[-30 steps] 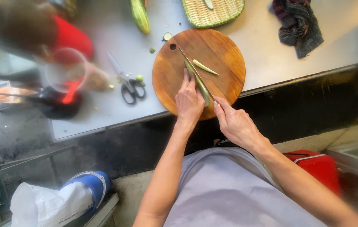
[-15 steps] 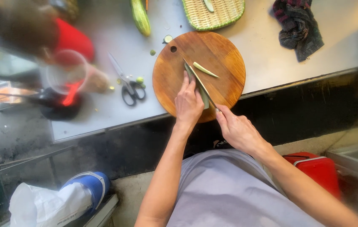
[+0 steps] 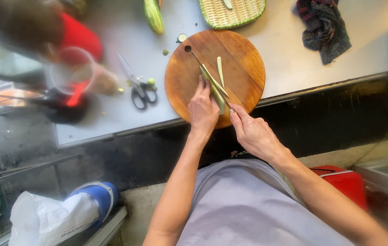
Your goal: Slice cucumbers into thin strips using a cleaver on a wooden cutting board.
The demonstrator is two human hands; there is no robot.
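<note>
A round wooden cutting board lies on a grey metal counter. On it are long pale-green vegetable strips and one separate thin strip. My left hand presses its fingers down on the near end of the strips. My right hand grips a knife whose thin blade runs lengthwise along the strips toward the board's far edge.
Black-handled scissors lie left of the board. A cucumber and a woven tray sit at the counter's back, a dark cloth to the right. A clear jug stands left. A red container sits below.
The view has shifted slightly. The knife blade has slid further along the strips, and both hands have stayed on the near part of the board.
</note>
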